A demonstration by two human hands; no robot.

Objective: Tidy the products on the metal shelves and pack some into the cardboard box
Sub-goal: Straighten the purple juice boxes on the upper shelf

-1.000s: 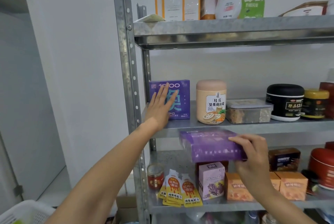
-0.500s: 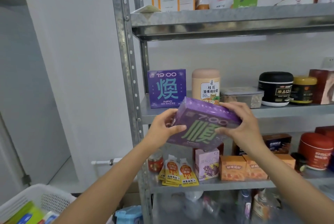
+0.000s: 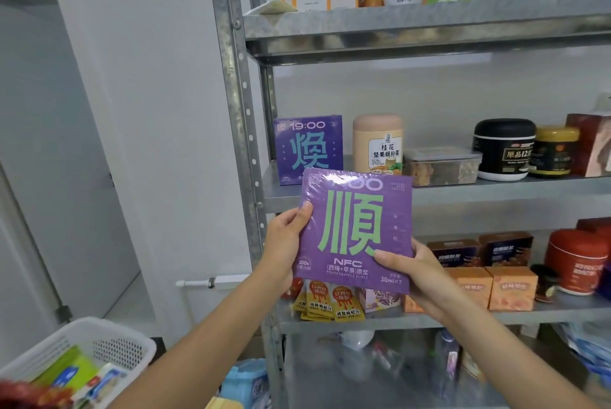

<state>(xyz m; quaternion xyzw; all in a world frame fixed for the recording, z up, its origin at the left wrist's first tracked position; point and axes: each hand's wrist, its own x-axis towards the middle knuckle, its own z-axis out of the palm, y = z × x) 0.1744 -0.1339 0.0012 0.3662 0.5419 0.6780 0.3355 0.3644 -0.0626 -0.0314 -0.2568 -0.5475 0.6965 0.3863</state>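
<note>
I hold a purple shrink-wrapped box with a large green character [image 3: 355, 227] upright, its front facing me, before the metal shelves [image 3: 463, 190]. My left hand [image 3: 287, 243] grips its left edge, thumb on the front. My right hand [image 3: 416, 276] grips its lower right corner, thumb across the front. A matching purple box marked 19:00 [image 3: 307, 147] stands at the left end of the middle shelf. No cardboard box is clearly in view.
A peach canister [image 3: 377, 141], a clear food tub [image 3: 439, 165], black [image 3: 504, 149] and yellow-lidded [image 3: 555, 151] jars stand on the middle shelf. Yellow sachets [image 3: 330, 304], orange boxes [image 3: 509, 286] and a red tin [image 3: 575, 260] fill the shelf below. A white basket [image 3: 82, 352] stands at lower left.
My left hand left the 19:00 box and joined my right hand on the purple box. Together they turned it from flat to upright, front toward me.
</note>
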